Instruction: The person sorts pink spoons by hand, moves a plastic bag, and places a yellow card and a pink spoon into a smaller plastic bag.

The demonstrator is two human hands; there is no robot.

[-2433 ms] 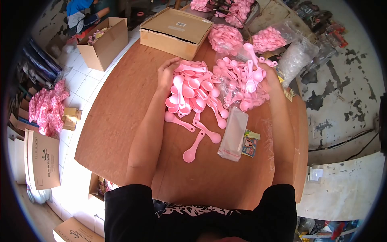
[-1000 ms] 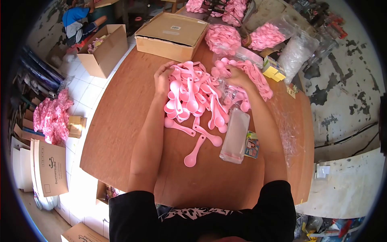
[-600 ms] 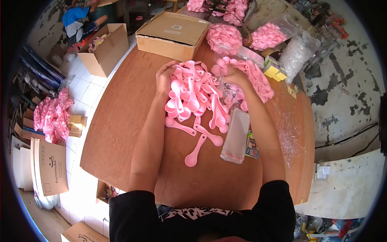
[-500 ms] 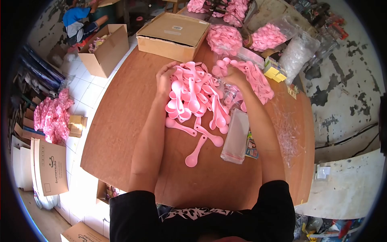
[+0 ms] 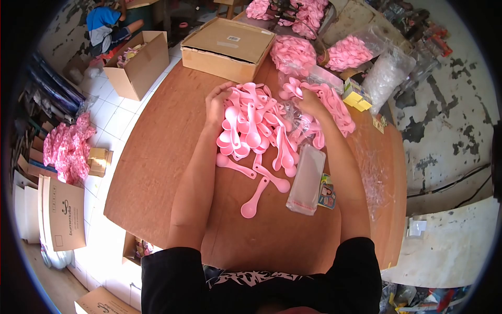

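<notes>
A pile of pink spoons (image 5: 251, 123) lies on the brown table (image 5: 151, 172). My left hand (image 5: 217, 102) rests against the pile's upper left edge, its fingers curved around the spoons; whether it grips any cannot be made out. My right hand (image 5: 309, 103) is at the second heap of pink spoons (image 5: 337, 112), fingers closed near some spoon ends, and what they hold is partly hidden. Crumpled clear plastic (image 5: 300, 123) lies between the two heaps. A single spoon (image 5: 254, 198) lies apart in front. Flat clear bags (image 5: 306, 180) lie beside my right forearm, next to a small colourful packet (image 5: 327, 191).
A cardboard box (image 5: 227, 47) stands at the table's back, beside bagged pink spoons (image 5: 294, 55). Yellow small boxes (image 5: 357, 95) and a clear plastic bag (image 5: 388, 73) are at the right. An open carton (image 5: 137, 65) and another person (image 5: 104, 29) are at the back left.
My right hand has shifted slightly down, and the spoon ends and plastic near it have moved. The view has shifted slightly. My left hand remains at the pile.
</notes>
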